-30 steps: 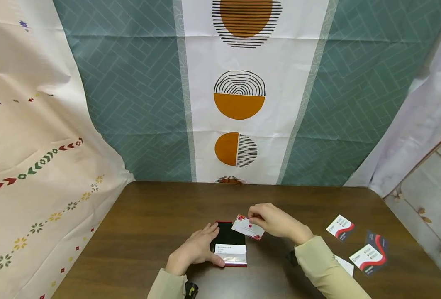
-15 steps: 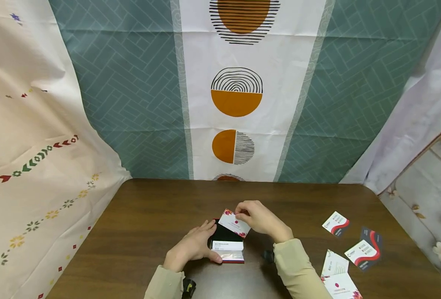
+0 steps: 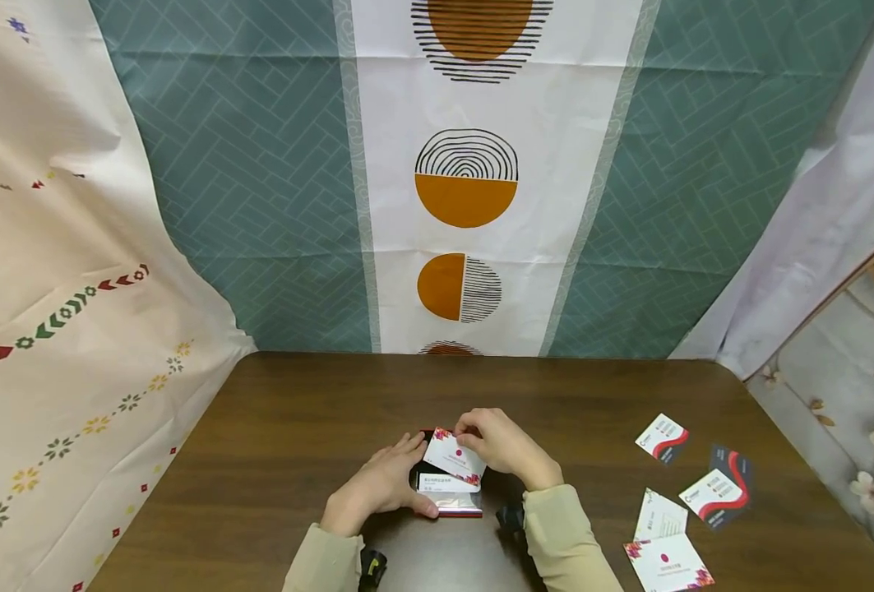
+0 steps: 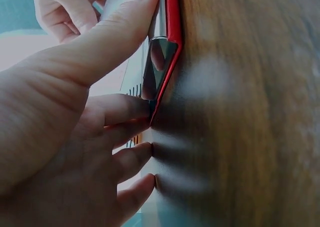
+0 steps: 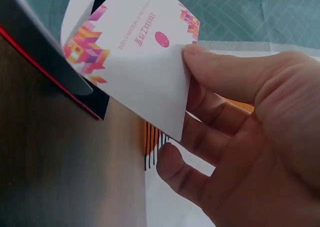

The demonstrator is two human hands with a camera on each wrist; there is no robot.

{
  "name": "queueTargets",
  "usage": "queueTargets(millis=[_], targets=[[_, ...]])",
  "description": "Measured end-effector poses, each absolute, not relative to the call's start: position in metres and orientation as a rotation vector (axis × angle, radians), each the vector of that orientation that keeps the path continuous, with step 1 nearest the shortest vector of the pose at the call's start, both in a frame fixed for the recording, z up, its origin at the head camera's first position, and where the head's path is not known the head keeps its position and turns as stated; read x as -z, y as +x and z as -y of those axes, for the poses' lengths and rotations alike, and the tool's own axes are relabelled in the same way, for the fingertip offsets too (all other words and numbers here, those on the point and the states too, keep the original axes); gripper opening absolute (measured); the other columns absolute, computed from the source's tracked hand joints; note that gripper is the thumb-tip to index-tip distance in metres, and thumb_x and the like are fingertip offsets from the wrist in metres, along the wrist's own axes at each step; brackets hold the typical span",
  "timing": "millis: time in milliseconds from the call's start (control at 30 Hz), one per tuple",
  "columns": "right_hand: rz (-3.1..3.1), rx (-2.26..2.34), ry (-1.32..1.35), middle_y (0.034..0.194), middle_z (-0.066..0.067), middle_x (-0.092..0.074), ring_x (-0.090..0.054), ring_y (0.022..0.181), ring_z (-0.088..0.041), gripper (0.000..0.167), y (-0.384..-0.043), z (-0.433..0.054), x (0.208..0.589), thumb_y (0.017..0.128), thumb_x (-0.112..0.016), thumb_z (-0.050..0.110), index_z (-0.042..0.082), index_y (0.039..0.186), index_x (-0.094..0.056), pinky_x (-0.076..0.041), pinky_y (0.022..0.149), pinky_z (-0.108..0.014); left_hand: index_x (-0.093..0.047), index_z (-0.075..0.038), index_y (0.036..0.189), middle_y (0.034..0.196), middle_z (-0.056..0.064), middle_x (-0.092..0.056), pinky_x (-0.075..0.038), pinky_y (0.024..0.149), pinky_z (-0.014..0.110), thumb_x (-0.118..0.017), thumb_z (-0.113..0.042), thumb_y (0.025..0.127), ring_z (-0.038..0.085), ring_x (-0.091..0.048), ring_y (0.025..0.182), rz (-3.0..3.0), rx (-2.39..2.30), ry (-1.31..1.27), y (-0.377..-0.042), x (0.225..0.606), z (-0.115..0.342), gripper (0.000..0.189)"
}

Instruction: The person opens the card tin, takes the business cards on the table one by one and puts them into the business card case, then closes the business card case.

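Observation:
A red-edged black card case (image 3: 460,515) with a shiny metal lip lies opened on the table, with a white card (image 3: 437,483) inside. Along its left side rests my left hand (image 3: 381,483), thumb on the near left corner and fingers spread to the far left. The left wrist view shows that thumb pressing the case (image 4: 172,17), with other fingertips down by the table. My right hand (image 3: 506,448) pinches a white business card (image 5: 135,52) with pink and orange corner patterns by its right edge. This card is tilted over the case, its lower left corner at the inner card.
To the right on the brown table (image 3: 318,403) lie a red-and-white card (image 3: 662,436), a dark card (image 3: 732,473) with a white part, a white card (image 3: 661,514) and a floral-cornered card (image 3: 668,563). A patterned curtain hangs behind the table.
My right hand has carried the business card left and then down, from the case's right side to over its interior. The left hand has kept its place on the case.

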State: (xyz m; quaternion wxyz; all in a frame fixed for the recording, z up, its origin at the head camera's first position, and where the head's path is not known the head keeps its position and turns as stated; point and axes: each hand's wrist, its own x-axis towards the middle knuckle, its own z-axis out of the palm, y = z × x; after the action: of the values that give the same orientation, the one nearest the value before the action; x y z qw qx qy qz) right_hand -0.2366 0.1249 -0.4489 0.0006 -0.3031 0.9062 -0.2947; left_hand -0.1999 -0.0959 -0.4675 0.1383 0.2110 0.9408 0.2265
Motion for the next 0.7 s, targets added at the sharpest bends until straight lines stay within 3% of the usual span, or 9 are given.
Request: queueTargets(millis=[267, 700], targets=[[-2.832, 0.87, -0.952, 0.084, 0.005, -0.061, -0.053, 0.075, -0.013, 0.005, -0.235, -0.119, 0.448, 0.092, -0.067, 0.007, 0.01, 0.089, -0.07, -0.049, 0.071, -0.03, -0.041, 0.0, 0.147, 0.155, 0.014, -0.033, -0.026, 0.111, 0.055, -0.086, -0.052, 0.066, 0.035, -0.025, 0.144, -2.717, -0.639, 0.602, -0.202, 0.468, 0.097, 0.107], [-2.769, 0.85, -0.964, 0.08, 0.009, -0.059, -0.051, 0.071, -0.007, 0.006, -0.235, -0.11, 0.457, 0.091, -0.071, 0.013, 0.008, 0.088, -0.072, -0.048, 0.065, -0.023, -0.043, 0.0, 0.146, 0.155, 0.013, -0.034, -0.026, 0.111, 0.056, -0.085, -0.053, 0.066, 0.034, -0.025, 0.144, -2.718, -0.625, 0.604, -0.202, 0.466, 0.096, 0.104]])
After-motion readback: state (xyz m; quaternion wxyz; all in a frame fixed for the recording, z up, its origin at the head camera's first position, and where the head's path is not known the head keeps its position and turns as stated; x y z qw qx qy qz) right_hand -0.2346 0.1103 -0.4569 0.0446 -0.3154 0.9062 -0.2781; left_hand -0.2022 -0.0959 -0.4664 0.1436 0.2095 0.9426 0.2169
